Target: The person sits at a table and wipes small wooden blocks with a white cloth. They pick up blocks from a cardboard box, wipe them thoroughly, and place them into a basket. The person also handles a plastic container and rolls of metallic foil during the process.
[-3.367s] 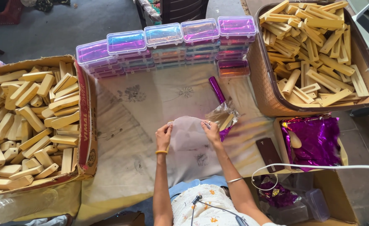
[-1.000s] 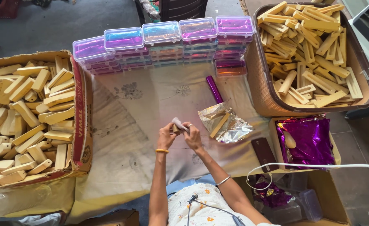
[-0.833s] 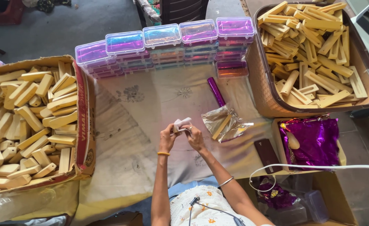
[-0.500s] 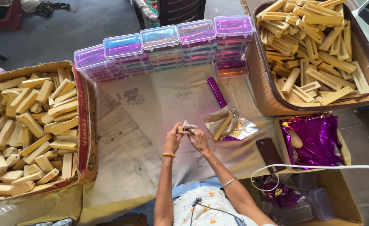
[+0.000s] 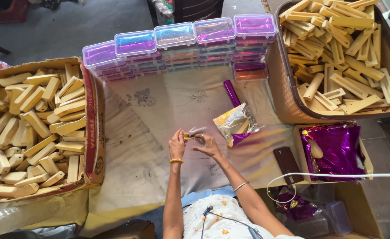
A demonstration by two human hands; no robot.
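My left hand [image 5: 176, 144] and my right hand [image 5: 207, 144] meet over the pale cloth [image 5: 155, 115], both pinching a small wooden piece [image 5: 188, 137] with a scrap of grey sandpaper [image 5: 197, 131] against it. The left hand has a yellow bangle at the wrist, the right a thin silver one. Just right of my hands lies a crumpled clear wrapper [image 5: 235, 122] with wooden pieces in it, next to a purple foil roll [image 5: 232, 92].
A cardboard box [image 5: 93, 124] of pale wooden blocks stands at the left, a brown basket [image 5: 288, 97] of wooden sticks at the upper right. Stacked clear plastic cases [image 5: 177, 44] with purple foil line the far side. Purple foil in a box [image 5: 334, 150], a dark phone [image 5: 287, 162] and a white cable [image 5: 336, 176] lie right.
My hands lifted from pressing on the cloth, came together on the small wooden piece and sandpaper, and shifted slightly right toward the wrapper.
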